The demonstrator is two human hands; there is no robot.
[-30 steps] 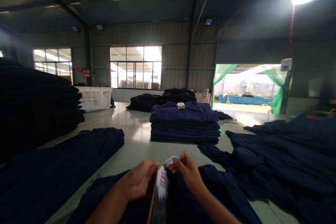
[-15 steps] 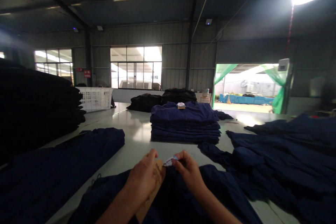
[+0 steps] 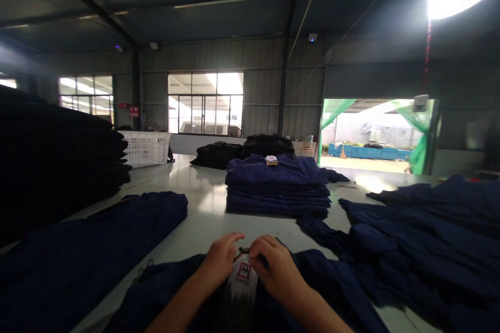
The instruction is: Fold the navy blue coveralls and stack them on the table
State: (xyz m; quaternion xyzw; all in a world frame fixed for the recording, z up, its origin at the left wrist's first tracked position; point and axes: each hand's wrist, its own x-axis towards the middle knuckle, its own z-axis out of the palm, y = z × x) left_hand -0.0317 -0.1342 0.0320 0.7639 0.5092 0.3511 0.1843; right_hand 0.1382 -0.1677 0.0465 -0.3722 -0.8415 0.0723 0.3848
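A hang tag (image 3: 245, 273) with a white upper part, a dark lower part and a red-framed logo lies over a dark navy garment (image 3: 320, 276) in front of me. My left hand (image 3: 219, 260) is at the tag's upper left edge, its index finger stretched out and apart from the thumb. On the other side, my right hand (image 3: 277, 268) has its fingers curled in and closed at the tag's upper right corner. A dark cord (image 3: 244, 251) shows at the tag's top, between both hands. The fingertips of the right hand are partly hidden.
Beyond my hands stands a folded navy garment stack (image 3: 277, 192) with a tag on top. Loose navy garments (image 3: 414, 239) spread at right; a folded one (image 3: 156, 213) lies left. A tall black stack (image 3: 58, 156) and white basket (image 3: 146, 148) stand farther left on the table (image 3: 207, 187).
The brown tag face and the small pale piece between my hands no longer show; the white logo face is visible now. My left fingers have loosened and my right hand has moved slightly down.
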